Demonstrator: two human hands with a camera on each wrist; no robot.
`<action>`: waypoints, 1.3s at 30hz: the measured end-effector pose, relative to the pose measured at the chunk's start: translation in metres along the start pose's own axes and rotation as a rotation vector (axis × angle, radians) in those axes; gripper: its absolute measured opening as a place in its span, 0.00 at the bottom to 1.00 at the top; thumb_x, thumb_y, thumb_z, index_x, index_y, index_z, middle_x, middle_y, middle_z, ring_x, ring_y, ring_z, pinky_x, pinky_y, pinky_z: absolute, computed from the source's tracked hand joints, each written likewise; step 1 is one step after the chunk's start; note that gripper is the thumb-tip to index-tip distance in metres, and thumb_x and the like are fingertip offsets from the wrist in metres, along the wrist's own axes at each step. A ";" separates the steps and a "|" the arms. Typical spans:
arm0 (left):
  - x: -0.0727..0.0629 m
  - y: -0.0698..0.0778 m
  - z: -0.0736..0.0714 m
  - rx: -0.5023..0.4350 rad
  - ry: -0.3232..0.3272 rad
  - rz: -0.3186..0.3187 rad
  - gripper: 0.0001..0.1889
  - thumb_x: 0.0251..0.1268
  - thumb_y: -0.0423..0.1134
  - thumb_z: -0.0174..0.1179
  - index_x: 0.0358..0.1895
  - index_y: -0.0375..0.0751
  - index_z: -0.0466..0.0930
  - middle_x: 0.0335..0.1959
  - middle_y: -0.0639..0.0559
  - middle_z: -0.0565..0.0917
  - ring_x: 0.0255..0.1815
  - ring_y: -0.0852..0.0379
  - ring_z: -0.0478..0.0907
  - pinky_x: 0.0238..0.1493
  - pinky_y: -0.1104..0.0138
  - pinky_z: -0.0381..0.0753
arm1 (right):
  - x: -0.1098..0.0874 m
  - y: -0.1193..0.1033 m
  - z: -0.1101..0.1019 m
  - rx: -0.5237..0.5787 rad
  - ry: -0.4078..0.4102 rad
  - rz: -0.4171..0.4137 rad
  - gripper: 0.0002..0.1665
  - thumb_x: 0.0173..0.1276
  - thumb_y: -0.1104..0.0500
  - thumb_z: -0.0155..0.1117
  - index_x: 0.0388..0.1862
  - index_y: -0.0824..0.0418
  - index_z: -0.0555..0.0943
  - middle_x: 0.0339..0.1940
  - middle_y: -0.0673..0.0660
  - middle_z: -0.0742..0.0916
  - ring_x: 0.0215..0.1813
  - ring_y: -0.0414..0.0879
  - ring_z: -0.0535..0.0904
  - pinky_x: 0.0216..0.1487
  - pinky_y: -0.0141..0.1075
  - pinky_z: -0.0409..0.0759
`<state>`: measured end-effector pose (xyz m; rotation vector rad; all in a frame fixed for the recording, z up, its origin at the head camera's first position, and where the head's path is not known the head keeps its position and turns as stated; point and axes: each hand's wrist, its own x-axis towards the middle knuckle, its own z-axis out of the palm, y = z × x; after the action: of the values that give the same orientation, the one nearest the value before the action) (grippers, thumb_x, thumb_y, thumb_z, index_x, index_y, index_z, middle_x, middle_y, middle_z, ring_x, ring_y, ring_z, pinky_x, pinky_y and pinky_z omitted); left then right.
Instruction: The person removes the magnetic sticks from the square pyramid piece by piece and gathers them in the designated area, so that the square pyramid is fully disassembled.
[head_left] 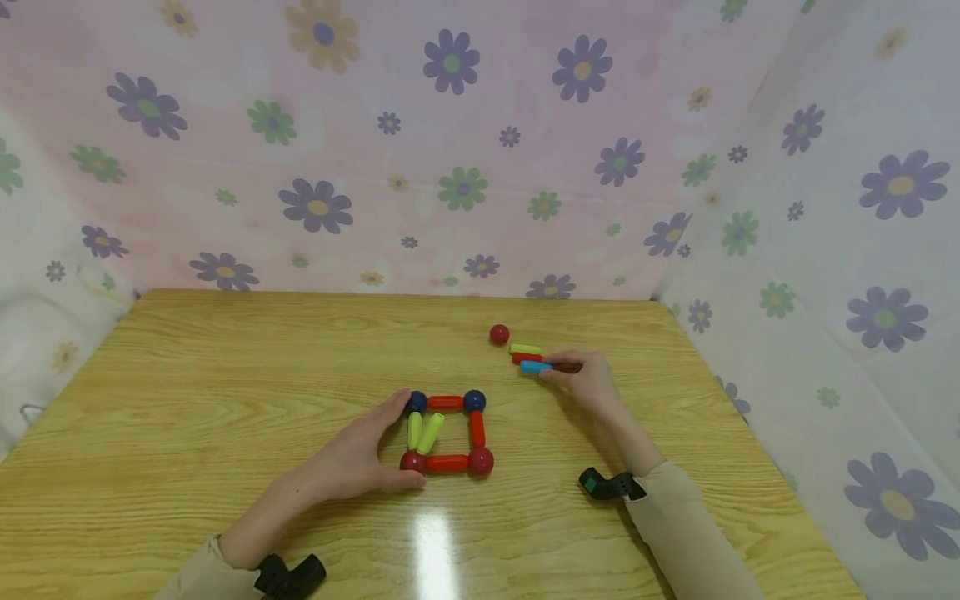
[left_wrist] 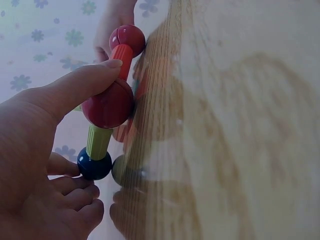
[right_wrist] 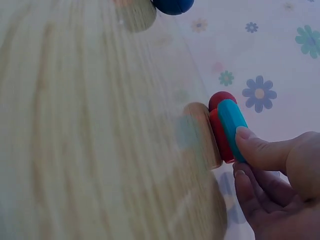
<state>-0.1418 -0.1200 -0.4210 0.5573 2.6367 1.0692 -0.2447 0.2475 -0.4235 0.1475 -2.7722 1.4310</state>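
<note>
A square of magnetic rods and balls (head_left: 447, 462) lies on the table, with two dark blue balls at the back and two red balls at the front. Three sides are red rods, and the left side is a yellow-green rod. A second yellow-green rod (head_left: 431, 434) slants up from the front left ball. My left hand (head_left: 348, 454) holds the left side, thumb at the red ball (left_wrist: 107, 105) and fingers at the blue ball (left_wrist: 94, 164). Farther right, my right hand (head_left: 588, 382) pinches a light blue rod (right_wrist: 232, 122) between thumb and fingers, beside a red rod (right_wrist: 222, 135).
Behind the light blue rod lie a red rod (head_left: 527, 358) and a yellow-green rod (head_left: 525, 348), close together. A loose red ball (head_left: 499, 334) sits just past them. The wooden table (head_left: 300, 350) ends at a flower-patterned cloth (head_left: 465, 125).
</note>
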 end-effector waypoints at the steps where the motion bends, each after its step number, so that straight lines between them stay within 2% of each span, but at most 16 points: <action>1: 0.000 0.000 0.000 -0.002 0.000 -0.001 0.64 0.46 0.65 0.75 0.81 0.43 0.47 0.81 0.43 0.54 0.79 0.39 0.54 0.74 0.42 0.61 | 0.000 0.001 0.001 -0.009 -0.002 -0.002 0.16 0.65 0.57 0.73 0.50 0.60 0.88 0.51 0.60 0.89 0.52 0.53 0.83 0.48 0.37 0.81; 8: 0.000 0.000 0.000 -0.006 -0.004 -0.009 0.64 0.46 0.64 0.75 0.82 0.44 0.46 0.81 0.43 0.53 0.79 0.38 0.54 0.74 0.41 0.60 | 0.001 0.002 0.003 -0.036 -0.011 -0.026 0.13 0.66 0.60 0.72 0.48 0.62 0.88 0.48 0.61 0.89 0.52 0.54 0.82 0.47 0.37 0.80; 13: 0.000 0.001 -0.001 -0.006 -0.004 -0.009 0.64 0.45 0.64 0.75 0.82 0.44 0.46 0.81 0.43 0.53 0.79 0.38 0.54 0.74 0.41 0.60 | 0.001 0.002 0.004 -0.067 -0.006 -0.036 0.13 0.66 0.59 0.72 0.48 0.62 0.88 0.50 0.61 0.88 0.53 0.55 0.81 0.48 0.37 0.79; 21: -0.001 0.000 0.000 -0.004 -0.003 -0.011 0.64 0.45 0.65 0.75 0.82 0.45 0.46 0.81 0.43 0.53 0.80 0.39 0.53 0.74 0.41 0.60 | 0.001 0.003 0.005 -0.058 -0.006 -0.009 0.14 0.66 0.59 0.72 0.49 0.60 0.88 0.52 0.60 0.88 0.53 0.54 0.81 0.48 0.36 0.79; 31: 0.000 -0.001 0.001 0.000 0.003 -0.009 0.64 0.45 0.66 0.74 0.82 0.45 0.47 0.81 0.44 0.53 0.80 0.39 0.54 0.74 0.41 0.60 | 0.001 0.005 0.008 -0.030 -0.017 -0.005 0.16 0.66 0.59 0.71 0.52 0.62 0.87 0.57 0.63 0.85 0.56 0.57 0.81 0.50 0.37 0.79; 39: 0.000 -0.001 0.001 -0.008 0.001 -0.016 0.64 0.45 0.65 0.75 0.82 0.45 0.47 0.81 0.45 0.53 0.80 0.40 0.53 0.74 0.42 0.60 | 0.002 0.005 0.008 0.008 -0.004 -0.008 0.18 0.65 0.63 0.72 0.53 0.65 0.86 0.52 0.64 0.86 0.51 0.56 0.83 0.44 0.27 0.80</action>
<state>-0.1418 -0.1197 -0.4225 0.5337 2.6317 1.0757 -0.2469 0.2437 -0.4326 0.1622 -2.7663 1.4419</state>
